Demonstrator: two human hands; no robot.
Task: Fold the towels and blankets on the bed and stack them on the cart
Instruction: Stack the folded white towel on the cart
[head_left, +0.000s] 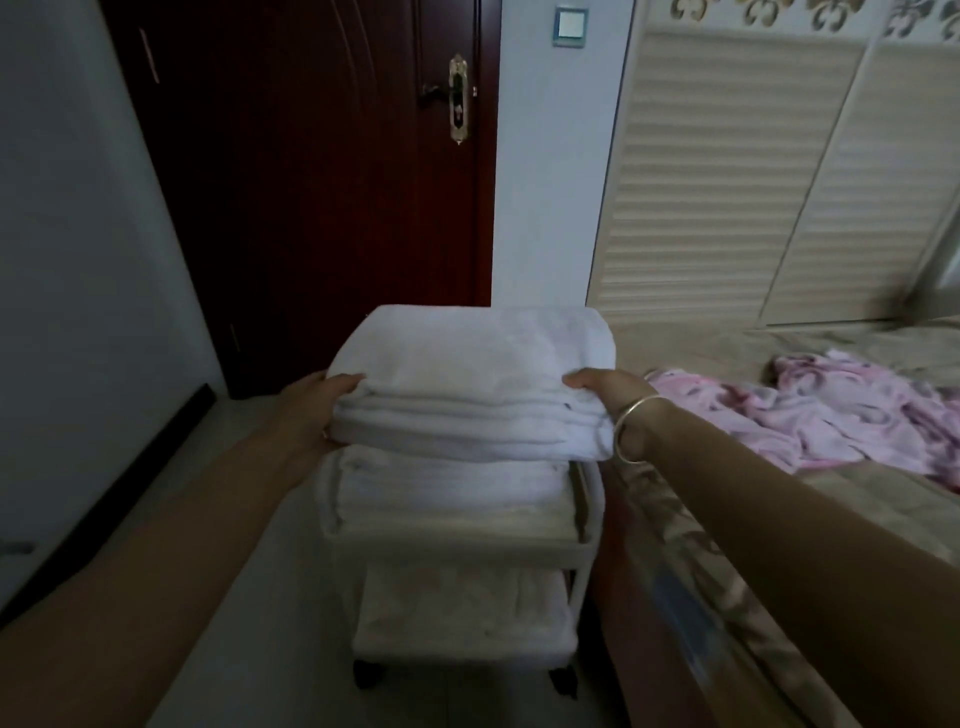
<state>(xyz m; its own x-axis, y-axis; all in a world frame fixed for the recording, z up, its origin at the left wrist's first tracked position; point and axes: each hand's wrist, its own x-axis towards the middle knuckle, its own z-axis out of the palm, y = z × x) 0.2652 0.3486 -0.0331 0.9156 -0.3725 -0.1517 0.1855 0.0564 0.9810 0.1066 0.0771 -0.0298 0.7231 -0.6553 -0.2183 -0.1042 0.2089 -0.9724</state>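
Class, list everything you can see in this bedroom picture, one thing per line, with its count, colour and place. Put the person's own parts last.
held towel bundle: one, white, folded, over the cart's top shelf
stacked towels: one pile, white, on the cart's top shelf
lower linen: one pile, white, on the cart's bottom shelf
cart: one, white, wheeled, beside the bed
blanket: one, pink, unfolded on the bed
bed: one, beige cover, at right
door: one, dark red, behind the cart
wardrobe doors: two, cream, louvred, behind the bed
wall switch: one, teal-framed, right of the door
bracelet: one, silver, on the right wrist
left hand: grips the bundle's left end
right hand: grips the bundle's right end
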